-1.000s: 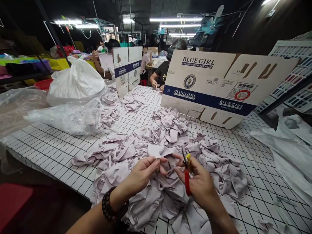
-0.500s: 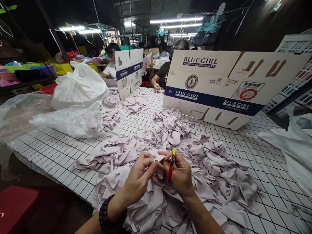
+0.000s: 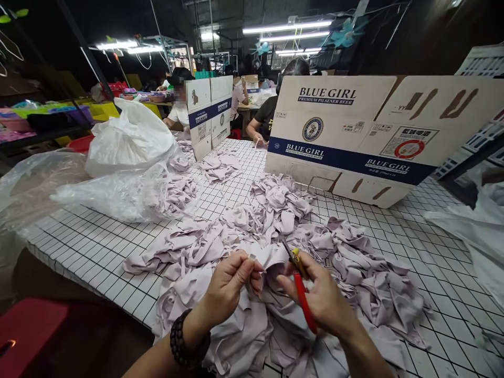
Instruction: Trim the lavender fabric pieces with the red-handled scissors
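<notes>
My left hand [image 3: 232, 286] pinches a pale lilac fabric piece [image 3: 271, 257] held up just above a heap of the same lilac fabric pieces [image 3: 354, 278]. My right hand [image 3: 321, 302] is closed round small thread snips [image 3: 301, 289] with red and yellow handles, blades pointing up-left at the fabric piece's edge. A dark beaded bracelet [image 3: 185, 341] sits on my left wrist. The heap spreads over the white gridded table [image 3: 79, 247] in front of me.
A flattened Blue Girl beer carton [image 3: 366, 136] stands upright behind the heap, a smaller carton screen [image 3: 208, 113] further back. Plastic bags [image 3: 126, 157] with more fabric lie at left, white bags [image 3: 476, 226] at right. Other people sit working beyond the cartons.
My hands have moved slightly apart and lower. The snips have tilted from upright to slanting up-left at the fabric, and the held piece has been turned in my left fingers.
</notes>
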The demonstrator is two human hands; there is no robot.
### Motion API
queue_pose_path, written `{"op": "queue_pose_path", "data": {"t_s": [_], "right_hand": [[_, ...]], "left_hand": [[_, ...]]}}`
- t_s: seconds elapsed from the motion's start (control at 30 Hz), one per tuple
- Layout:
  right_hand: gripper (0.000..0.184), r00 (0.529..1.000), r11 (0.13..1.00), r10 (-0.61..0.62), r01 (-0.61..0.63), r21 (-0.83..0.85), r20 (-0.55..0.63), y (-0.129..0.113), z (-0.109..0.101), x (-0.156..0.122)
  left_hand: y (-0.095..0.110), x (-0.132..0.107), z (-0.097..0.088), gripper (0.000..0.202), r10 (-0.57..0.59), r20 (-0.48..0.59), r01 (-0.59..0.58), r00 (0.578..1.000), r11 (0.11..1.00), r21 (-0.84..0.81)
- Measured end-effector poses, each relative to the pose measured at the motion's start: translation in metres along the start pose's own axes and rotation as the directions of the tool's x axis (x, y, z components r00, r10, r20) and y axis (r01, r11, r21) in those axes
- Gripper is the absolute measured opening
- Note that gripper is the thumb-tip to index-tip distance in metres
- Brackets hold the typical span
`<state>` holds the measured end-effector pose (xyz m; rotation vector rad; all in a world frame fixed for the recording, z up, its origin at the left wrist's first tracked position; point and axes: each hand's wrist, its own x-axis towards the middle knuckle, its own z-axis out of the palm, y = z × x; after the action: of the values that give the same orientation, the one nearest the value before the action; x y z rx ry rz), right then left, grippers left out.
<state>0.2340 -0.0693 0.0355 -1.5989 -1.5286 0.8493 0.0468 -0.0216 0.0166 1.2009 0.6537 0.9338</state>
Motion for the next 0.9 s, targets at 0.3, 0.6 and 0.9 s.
{"op": "queue_pose_path", "data": {"t_s": [0.3,0.6,0.9], "right_hand": [[0.030,0.990,0.913,-0.050,0.099,-0.395,0.133,-0.015,-0.017,-0.010],[0.029,0.986,0.890,-0.115,0.155,-0.428,0.119,-0.015,-0.011,-0.008],[0.032,0.983,0.890,-0.064,0.135,-0.437,0.172,-0.017,-0.015,-0.008]], "left_hand": [[0.007,-0.002,0.000,0.036,0.057,0.200,-0.121,0.978,0.938,0.325],[0.003,-0.005,-0.006,0.030,0.064,0.249,-0.153,0.966,0.920,0.360],[0.006,-0.003,-0.010,0.026,0.127,0.277,-0.239,0.953,0.875,0.422]]}}
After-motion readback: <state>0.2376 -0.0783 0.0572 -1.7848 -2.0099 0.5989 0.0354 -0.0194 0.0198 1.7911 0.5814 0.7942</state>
